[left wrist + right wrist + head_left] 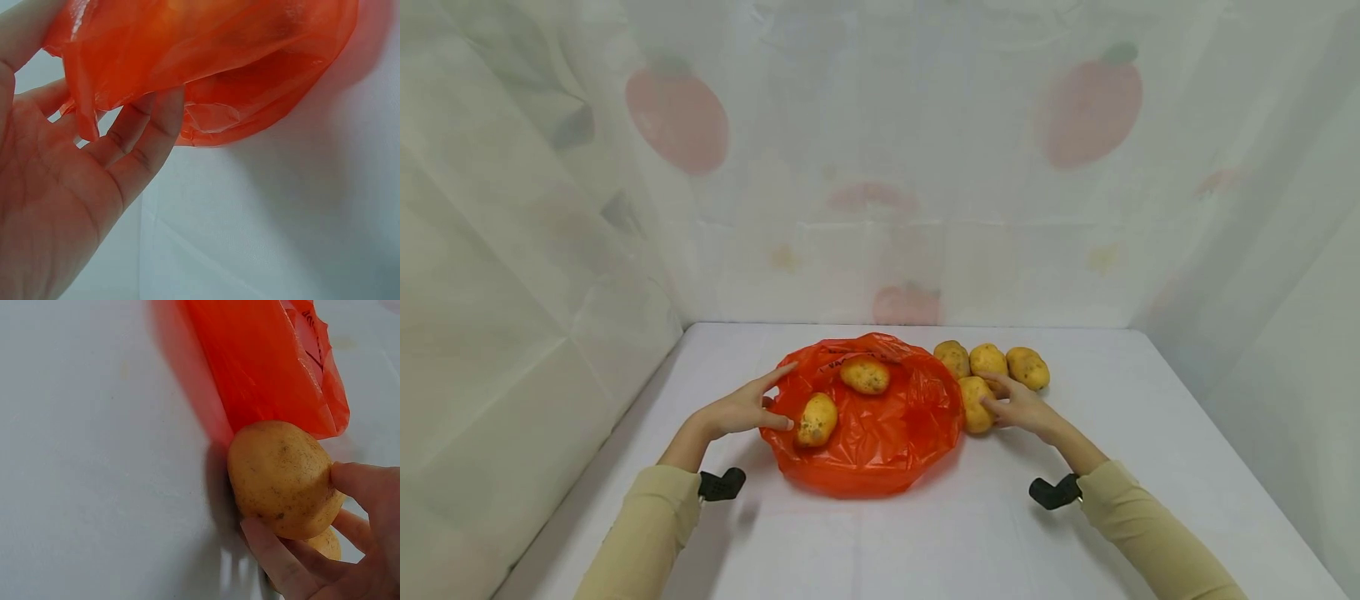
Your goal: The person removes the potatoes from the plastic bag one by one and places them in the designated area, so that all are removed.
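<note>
A red plastic bag (880,450) lies spread open on the table, with one potato (865,375) towards its back and another potato (817,419) near its left side. My left hand (741,410) holds the bag's left rim, thumb on one side of the film and fingers on the other. In the left wrist view, the bag's film (225,56) hangs between that hand's thumb and fingers. My right hand (1026,408) grips a potato (284,478) just outside the bag's right edge, its thumb and fingertips on the skin.
Behind the right hand sit three more potatoes: one (952,358) close to the bag, one (988,360) in the middle, and one (1028,368) at the right. The white table (880,550) is bordered by pale curtains (880,267) at the back and sides.
</note>
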Demonstrator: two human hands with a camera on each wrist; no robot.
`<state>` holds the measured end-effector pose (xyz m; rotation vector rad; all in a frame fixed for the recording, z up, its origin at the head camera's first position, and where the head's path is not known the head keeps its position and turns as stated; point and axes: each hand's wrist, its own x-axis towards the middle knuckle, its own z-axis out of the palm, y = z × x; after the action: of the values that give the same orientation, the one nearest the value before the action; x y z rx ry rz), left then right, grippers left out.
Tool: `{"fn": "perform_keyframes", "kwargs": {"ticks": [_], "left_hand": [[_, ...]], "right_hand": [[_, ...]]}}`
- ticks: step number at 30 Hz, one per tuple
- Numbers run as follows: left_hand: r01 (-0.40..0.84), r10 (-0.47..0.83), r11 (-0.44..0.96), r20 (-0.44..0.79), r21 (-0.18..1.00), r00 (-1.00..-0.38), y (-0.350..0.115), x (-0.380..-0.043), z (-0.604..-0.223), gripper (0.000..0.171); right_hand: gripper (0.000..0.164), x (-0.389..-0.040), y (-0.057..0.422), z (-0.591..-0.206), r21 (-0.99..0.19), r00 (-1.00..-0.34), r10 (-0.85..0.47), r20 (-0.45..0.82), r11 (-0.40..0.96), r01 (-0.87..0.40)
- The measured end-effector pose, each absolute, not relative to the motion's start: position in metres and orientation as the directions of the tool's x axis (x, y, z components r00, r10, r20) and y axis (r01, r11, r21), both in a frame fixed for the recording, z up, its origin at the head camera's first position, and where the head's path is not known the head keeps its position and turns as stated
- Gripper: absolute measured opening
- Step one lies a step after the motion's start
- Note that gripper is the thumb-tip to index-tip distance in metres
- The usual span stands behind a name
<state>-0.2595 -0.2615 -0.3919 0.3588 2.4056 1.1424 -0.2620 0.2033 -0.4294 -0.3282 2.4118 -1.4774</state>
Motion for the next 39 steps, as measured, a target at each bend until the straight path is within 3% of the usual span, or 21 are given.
{"fn": "perform_keyframes", "kwargs": {"ticks": [18, 28, 39], "left_hand": [[0.048, 0.419, 0.626, -0.283, 0.778, -0.863, -0.2616, -0.2597, -0.3923, 0.088], [0.047, 0.419, 0.623, -0.282, 0.781, -0.863, -0.2617, -0.2600, -0.3924, 0.089], [0.034, 0.404, 0.633, -0.292, 0.774, -0.867, -0.2615, -0.2609, -0.3922, 0.089]], "right_hand": [[0.052, -0.2634, 0.2051, -0.4295, -0.841, -0.948, -0.308, -0.083, 0.531, -0.099], [0.044, -0.2634, 0.2028, -0.4296, -0.698, -0.954, -0.299, 0.033, 0.676, -0.236], [0.038, -0.2648, 0.2039, -0.4260, -0.603, -0.960, -0.247, 0.128, 0.749, -0.273]]}}
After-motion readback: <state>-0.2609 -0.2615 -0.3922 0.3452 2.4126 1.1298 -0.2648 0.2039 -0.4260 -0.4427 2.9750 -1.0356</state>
